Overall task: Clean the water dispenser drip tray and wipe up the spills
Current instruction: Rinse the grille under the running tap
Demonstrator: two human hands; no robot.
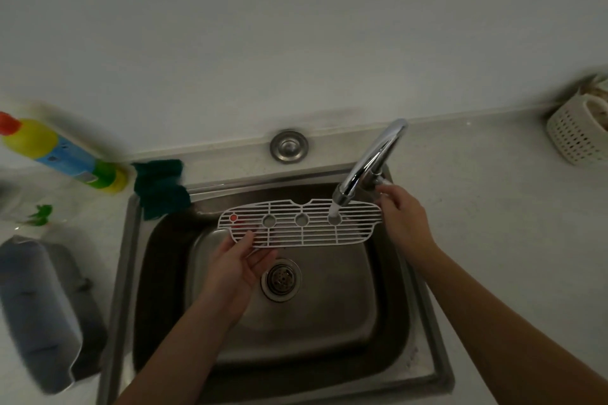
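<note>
We keep drip tray grille (306,223) flat over sink (158,273), right end under tap (371,158), so stream (335,211) rinses through and drains below.

Left hand (237,263): palm up, thumb pinching grille's near-left edge.

Right hand (401,217): fingers curled at tap lever (383,181), far right. Gripping or only touching, we cannot tell.

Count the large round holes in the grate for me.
3, in a row along the grate: one left of middle, one at the middle, one toward the right under the tap at. A smaller red-filled circle sits at the left end.
</note>
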